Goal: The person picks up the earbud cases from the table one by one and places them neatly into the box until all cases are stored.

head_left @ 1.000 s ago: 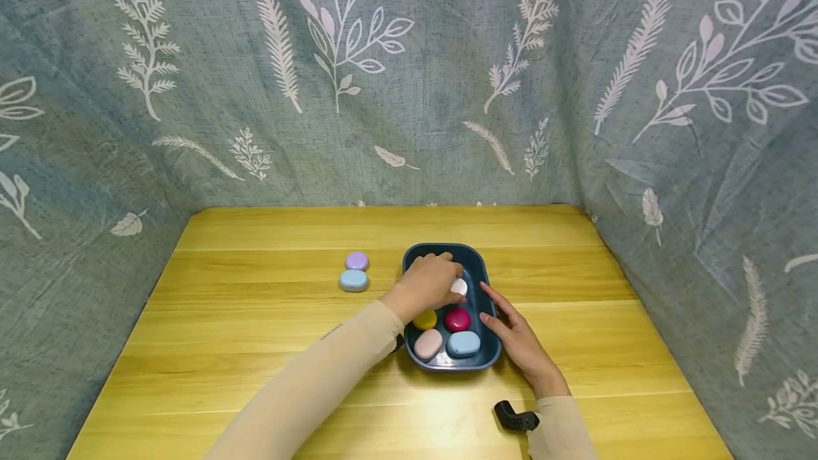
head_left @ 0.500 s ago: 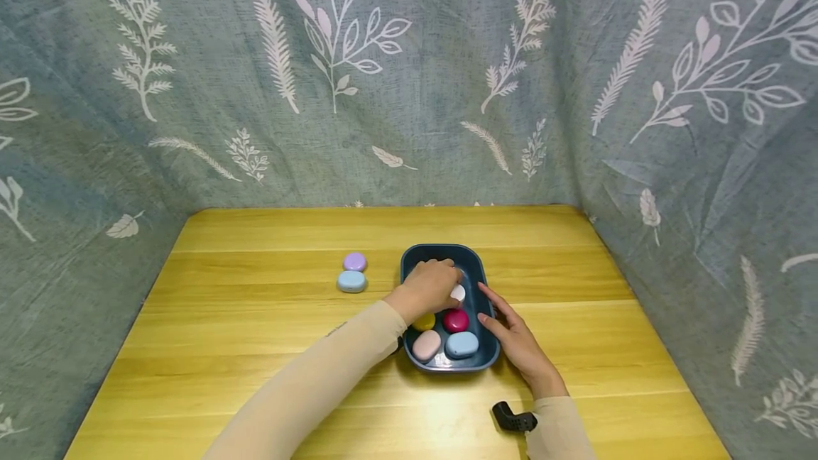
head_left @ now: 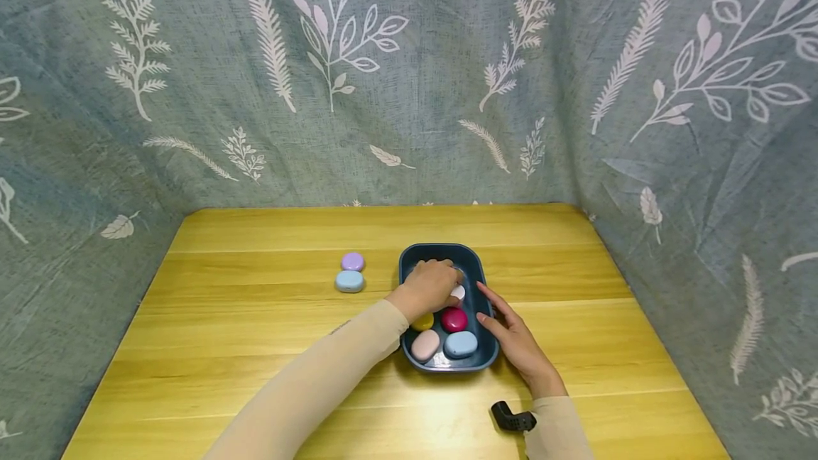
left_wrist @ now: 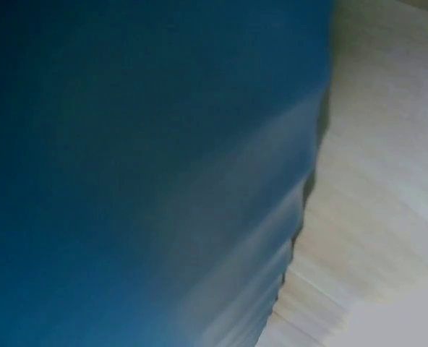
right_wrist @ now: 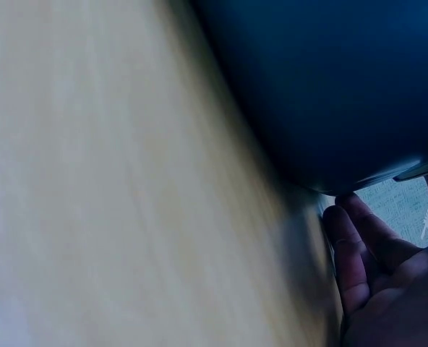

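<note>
Lowering white piece (head_left: 459, 292) slightly, apparently.

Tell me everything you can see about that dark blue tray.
The dark blue tray is a deep, open-topped rectangle with rounded corners, smooth and plastic-looking. It sits upright on the wooden table. The right hand touches its right side; the left hand reaches in, fingers around a white piece. Yellow, red, pink and light blue pieces lie in its near half.
</note>
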The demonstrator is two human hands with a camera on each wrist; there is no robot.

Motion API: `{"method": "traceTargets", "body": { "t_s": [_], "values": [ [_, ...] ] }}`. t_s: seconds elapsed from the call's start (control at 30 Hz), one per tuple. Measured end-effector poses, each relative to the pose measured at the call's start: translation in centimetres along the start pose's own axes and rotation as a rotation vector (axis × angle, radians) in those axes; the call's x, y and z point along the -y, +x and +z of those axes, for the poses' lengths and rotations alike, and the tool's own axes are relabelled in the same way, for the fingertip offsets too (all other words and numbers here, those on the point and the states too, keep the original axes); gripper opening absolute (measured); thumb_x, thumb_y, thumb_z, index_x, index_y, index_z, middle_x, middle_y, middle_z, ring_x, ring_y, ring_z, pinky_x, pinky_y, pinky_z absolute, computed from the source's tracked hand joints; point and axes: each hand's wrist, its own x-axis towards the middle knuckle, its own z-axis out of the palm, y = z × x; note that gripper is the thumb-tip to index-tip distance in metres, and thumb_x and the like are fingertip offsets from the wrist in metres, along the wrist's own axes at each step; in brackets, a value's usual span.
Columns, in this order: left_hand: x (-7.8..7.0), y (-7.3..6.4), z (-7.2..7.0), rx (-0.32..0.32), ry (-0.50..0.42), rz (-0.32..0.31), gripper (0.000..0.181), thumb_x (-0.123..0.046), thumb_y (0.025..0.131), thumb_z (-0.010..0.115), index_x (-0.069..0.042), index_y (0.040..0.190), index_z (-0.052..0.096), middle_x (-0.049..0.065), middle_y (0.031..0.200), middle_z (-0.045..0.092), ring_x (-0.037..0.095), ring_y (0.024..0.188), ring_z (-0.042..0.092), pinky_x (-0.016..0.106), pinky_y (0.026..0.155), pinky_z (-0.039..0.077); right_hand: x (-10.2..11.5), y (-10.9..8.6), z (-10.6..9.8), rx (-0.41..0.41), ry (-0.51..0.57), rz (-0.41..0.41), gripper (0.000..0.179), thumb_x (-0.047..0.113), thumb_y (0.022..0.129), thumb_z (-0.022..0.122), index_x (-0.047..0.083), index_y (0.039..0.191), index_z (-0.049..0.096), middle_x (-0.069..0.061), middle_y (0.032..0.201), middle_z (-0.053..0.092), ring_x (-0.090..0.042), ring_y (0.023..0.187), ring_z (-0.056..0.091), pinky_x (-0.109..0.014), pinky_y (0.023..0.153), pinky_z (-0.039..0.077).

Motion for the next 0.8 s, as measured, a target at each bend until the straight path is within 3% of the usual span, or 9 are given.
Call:
{"method": "traceTargets", "body": {
  "t_s": [0.13, 0.37, 0.63, 0.8],
  "values": [
    [0.15, 0.08, 0.22, -0.004, -0.004, 0.001, 0.046, -0.051, 0.087, 0.065, -0.028, 0.127, 0.064, -0.001, 0.122, 0.063, 0.024, 0.103, 0.062, 0.045, 0.092, 0.05, 0.09, -0.02, 0.14, -0.008, 0.005, 0.008, 0.054, 0.033, 0.098, 0.056, 0.041, 0.147, 0.035, 0.009, 0.157, 0.026, -0.024, 0.14, 0.032, -0.047, 0.111, 0.031],
    [0.29, 0.0, 0.43, -0.011, -0.019, -0.017, 0.043, -0.053, 0.086, 0.065, -0.027, 0.119, 0.069, -0.001, 0.115, 0.064, 0.024, 0.097, 0.061, 0.045, 0.089, 0.05, 0.1, 0.03, 0.3, -0.012, -0.008, -0.001, 0.055, 0.033, 0.098, 0.056, 0.041, 0.148, 0.035, 0.007, 0.156, 0.028, -0.022, 0.138, 0.035, -0.035, 0.106, 0.037],
    [0.45, 0.0, 0.16, -0.002, -0.024, -0.02, 0.039, -0.052, 0.088, 0.063, -0.025, 0.115, 0.071, 0.0, 0.12, 0.065, 0.021, 0.104, 0.063, 0.046, 0.094, 0.049, 0.27, 0.06, 0.33, -0.011, -0.004, 0.003, 0.056, 0.036, 0.097, 0.057, 0.041, 0.148, 0.035, 0.01, 0.157, 0.026, -0.021, 0.139, 0.034, -0.041, 0.109, 0.033],
    [0.61, 0.06, 0.16, -0.012, -0.006, 0.007, 0.037, -0.051, 0.089, 0.062, -0.022, 0.11, 0.073, -0.001, 0.112, 0.068, 0.016, 0.101, 0.063, 0.044, 0.091, 0.052, 0.31, 0.0, 0.29, -0.012, -0.006, 0.011, 0.056, 0.038, 0.096, 0.057, 0.041, 0.148, 0.035, 0.01, 0.156, 0.026, -0.023, 0.138, 0.034, -0.041, 0.109, 0.033]
  ]
}}
